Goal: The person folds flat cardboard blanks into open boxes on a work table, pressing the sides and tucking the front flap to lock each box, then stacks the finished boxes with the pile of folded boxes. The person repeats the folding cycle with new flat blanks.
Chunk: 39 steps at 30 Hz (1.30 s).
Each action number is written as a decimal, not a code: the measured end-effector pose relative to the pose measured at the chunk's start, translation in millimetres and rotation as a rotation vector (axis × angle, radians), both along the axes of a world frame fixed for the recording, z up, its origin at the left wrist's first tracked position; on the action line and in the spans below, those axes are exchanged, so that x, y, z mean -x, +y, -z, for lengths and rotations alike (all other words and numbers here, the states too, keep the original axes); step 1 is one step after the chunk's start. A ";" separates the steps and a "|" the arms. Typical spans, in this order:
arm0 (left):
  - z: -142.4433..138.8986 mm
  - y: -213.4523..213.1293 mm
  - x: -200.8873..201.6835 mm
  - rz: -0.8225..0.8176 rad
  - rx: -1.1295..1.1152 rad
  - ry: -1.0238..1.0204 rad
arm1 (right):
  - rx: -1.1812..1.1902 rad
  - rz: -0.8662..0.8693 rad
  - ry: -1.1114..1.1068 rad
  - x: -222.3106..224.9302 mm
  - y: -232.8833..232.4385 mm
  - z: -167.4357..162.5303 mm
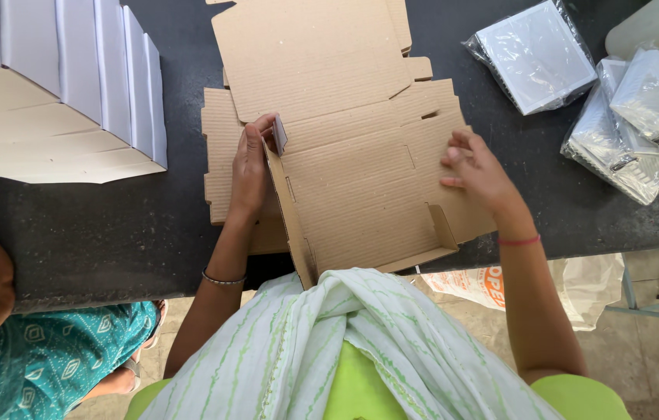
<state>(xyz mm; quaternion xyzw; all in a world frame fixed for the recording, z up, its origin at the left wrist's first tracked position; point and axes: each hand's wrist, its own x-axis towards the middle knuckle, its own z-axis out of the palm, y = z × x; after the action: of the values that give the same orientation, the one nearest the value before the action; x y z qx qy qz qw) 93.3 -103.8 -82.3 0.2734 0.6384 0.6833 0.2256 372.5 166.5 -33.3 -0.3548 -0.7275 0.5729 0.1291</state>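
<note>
A flat brown cardboard box blank (361, 179) lies on the black table (104, 225) in front of me. My left hand (252, 167) grips its left side flap and holds that flap folded upright, fingers wrapped over the small end tab. On the right side of the blank my right hand (477, 171) rests with bent fingers pressing the cardboard near the right flap. A second flat blank (306, 54) lies under and beyond the first.
A stack of folded white boxes (104, 70) stands at the far left. Plastic-wrapped white items (536, 54) and bagged metal parts (641, 124) lie at the right. Another person in teal cloth (42, 358) sits at my left. A printed bag (493, 284) hangs under the table edge.
</note>
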 end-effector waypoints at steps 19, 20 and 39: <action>-4.8 -1.4 0.0 0.025 -0.033 -0.119 | 0.094 0.158 0.064 72.9 59.8 28.7; -4.0 -0.3 0.1 0.012 -0.032 -0.096 | 0.124 0.132 0.085 75.5 55.9 25.6; 14.5 2.9 -14.5 -0.161 -0.138 -0.056 | -0.709 -0.799 -0.370 -3.3 -145.2 -69.8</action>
<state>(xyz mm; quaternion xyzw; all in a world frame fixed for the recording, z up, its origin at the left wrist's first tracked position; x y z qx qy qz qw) 107.8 -100.9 -96.8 0.2168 0.6030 0.7491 0.1683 375.8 21.3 36.5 -0.0815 -0.9637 0.2262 -0.1164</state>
